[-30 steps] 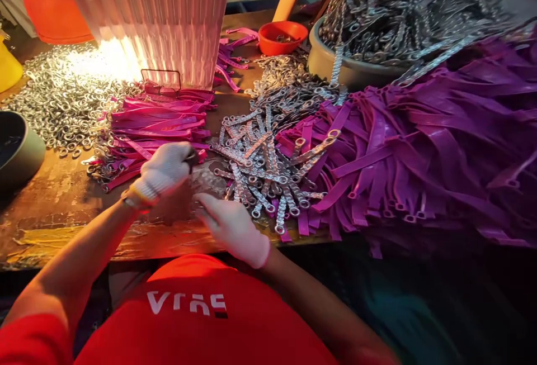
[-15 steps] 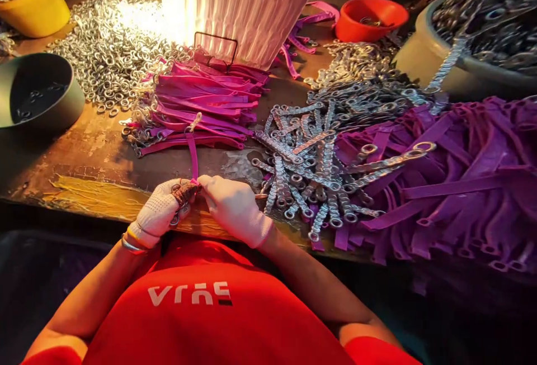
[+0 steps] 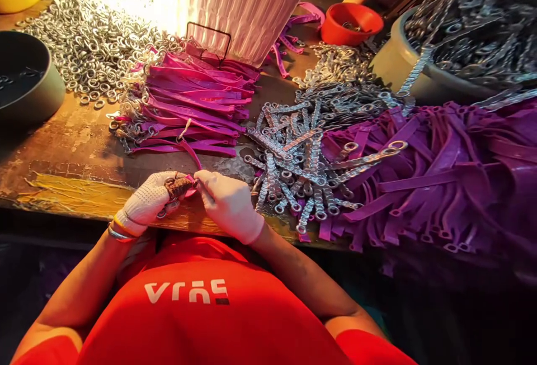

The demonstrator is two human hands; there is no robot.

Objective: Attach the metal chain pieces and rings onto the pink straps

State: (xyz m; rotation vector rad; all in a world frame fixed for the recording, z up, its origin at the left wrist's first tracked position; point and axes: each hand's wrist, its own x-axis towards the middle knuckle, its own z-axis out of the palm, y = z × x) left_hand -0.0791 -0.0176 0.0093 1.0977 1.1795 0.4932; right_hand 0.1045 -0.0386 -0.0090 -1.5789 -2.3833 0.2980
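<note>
Pinching a narrow pink strip at its near end, the two hands meet just beyond the red shirt. The gloved left hand is curled nearly closed, brown wrapping around a digit, with pink showing at its fingertips. The right hand is also closed, thumb and finger together on the strip; whatever sits hidden inside either grip I cannot tell.

A slip seems the likeliest trouble: the piece is thin and the gloves look bulky, so a fingertip could lose it or fold it crooked. Its far end lies against the pink pile — a tug could catch there and drag neighbours along.

The strip's long axis runs away from the body, bending slightly left, its far end and small pale clasp pointing toward the pile. Those piled strips lie mostly crosswise on the worktop. Right of them, braided metal pieces point many ways, beside purple strips.

Farther off are a dark bowl, loose metal rings, a grey basin, a red bowl and a ribbed screen.
</note>
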